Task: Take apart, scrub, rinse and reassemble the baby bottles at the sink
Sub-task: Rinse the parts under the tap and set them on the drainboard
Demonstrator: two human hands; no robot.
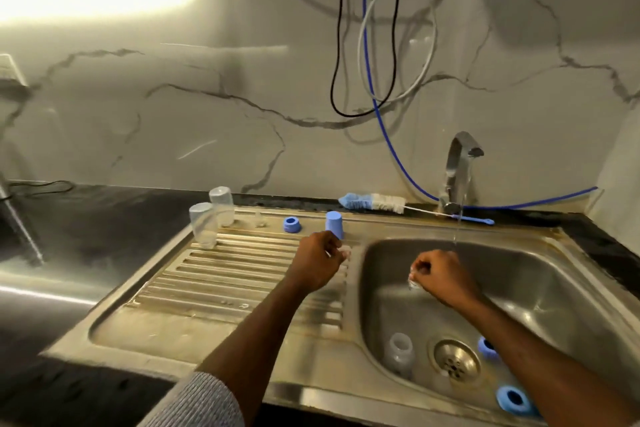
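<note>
The right hand (438, 276), right of centre over the basin (540, 291), curls its fingers round a small clear piece (412, 282), too blurred to name, under a thin stream from the tap (459, 170). The left hand (320, 260), at centre over the drainboard (235, 274), pinches another small clear piece (346, 253) at its fingertips. Just above it stands a blue cap (335, 225), with a blue ring (292, 224) to its left and two upturned clear bottles (212, 218) farther left. A brush (374, 203) lies behind the sink. In the basin, lower right, a bottle (399, 354) lies beside the drain (454, 360), with two more blue rings (512, 399) near the forearm.
</note>
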